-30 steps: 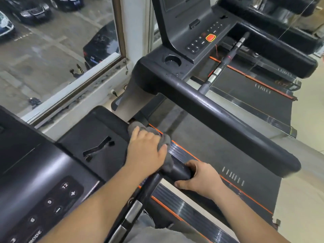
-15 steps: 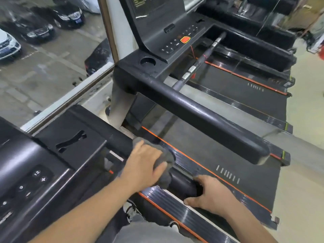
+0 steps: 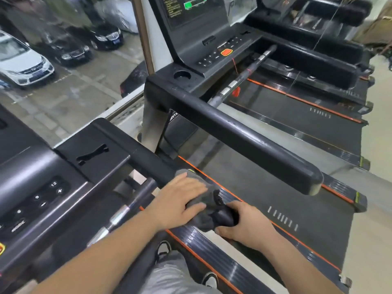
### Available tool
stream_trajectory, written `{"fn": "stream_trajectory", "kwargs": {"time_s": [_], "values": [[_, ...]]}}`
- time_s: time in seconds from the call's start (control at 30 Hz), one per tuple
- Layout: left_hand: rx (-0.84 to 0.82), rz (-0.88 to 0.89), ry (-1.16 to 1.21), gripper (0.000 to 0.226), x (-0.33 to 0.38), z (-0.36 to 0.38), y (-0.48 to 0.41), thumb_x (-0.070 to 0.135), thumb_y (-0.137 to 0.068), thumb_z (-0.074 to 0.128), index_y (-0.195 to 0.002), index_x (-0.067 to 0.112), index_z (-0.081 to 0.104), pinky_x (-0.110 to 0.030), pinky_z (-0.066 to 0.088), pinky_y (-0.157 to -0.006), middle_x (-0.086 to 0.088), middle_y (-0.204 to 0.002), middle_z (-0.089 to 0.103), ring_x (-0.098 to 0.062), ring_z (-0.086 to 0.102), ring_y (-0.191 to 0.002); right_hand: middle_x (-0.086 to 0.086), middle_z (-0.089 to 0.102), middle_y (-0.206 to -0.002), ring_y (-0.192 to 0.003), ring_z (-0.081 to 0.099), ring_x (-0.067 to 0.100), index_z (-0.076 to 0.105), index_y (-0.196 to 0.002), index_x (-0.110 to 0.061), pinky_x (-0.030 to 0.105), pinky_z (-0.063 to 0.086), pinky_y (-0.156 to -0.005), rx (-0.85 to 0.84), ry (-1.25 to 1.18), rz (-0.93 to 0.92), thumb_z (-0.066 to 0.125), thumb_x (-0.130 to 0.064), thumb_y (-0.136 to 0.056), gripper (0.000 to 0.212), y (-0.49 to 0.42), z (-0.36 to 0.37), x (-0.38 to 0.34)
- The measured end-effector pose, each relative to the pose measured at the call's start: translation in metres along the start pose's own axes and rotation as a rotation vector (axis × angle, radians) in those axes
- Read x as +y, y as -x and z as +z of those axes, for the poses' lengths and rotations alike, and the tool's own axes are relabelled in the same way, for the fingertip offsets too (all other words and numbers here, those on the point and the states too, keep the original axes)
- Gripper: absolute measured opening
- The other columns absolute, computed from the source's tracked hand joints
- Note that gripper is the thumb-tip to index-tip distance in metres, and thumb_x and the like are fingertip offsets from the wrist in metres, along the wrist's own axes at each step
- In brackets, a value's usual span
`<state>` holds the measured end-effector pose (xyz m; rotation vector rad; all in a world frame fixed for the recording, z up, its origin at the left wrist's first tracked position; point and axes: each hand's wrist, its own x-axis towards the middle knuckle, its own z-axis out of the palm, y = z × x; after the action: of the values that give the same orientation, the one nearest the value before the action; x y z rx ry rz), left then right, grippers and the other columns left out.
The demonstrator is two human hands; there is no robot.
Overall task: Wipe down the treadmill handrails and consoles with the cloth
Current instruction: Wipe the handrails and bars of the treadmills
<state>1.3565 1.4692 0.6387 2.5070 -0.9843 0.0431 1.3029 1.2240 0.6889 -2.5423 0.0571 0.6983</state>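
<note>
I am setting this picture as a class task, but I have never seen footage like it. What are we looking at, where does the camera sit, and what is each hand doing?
There is no robot here. A person's two bare arms reach in from the bottom edge, filmed by a wide-angle camera worn on the head that looks forward and down. The person stands at a treadmill, whose console with number buttons is at the lower left. The left hand holds a grey cloth wrapped over the black handrail. The right hand grips the end of that same handrail, right beside the cloth. Beyond stands a second treadmill with its own handrail, a lit screen and an orange button. Parked cars show through the window at the upper left.
</note>
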Motion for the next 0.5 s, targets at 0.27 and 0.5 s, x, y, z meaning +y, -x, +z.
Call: {"fn": "stream_trajectory", "kwargs": {"time_s": [0.27, 0.5], "values": [[0.242, -0.568, -0.108, 0.048, -0.015, 0.004, -0.002, 0.046, -0.100, 0.045, -0.129, 0.013, 0.064, -0.053, 0.023, -0.121, -0.002, -0.137, 0.062, -0.029, 0.047, -0.139, -0.011, 0.063, -0.129, -0.120, 0.060, 0.013, 0.057, -0.133, -0.032, 0.031, 0.048, -0.101, 0.091, 0.056, 0.011, 0.067, -0.057, -0.086, 0.054, -0.020, -0.007, -0.023], [0.211, -0.409, 0.380, 0.047, -0.057, -0.056, 0.041, 0.042, -0.095, 0.052, -0.135, 0.022, 0.065, -0.028, 0.036, -0.117, 0.011, -0.142, 0.060, 0.003, 0.047, -0.137, 0.005, 0.058, -0.142, -0.132, 0.055, 0.028, 0.050, -0.144, -0.010, 0.031, 0.045, -0.109, 0.296, 0.159, -0.406, 0.054, -0.034, -0.094, 0.055, -0.047, 0.046, -0.106]]}}
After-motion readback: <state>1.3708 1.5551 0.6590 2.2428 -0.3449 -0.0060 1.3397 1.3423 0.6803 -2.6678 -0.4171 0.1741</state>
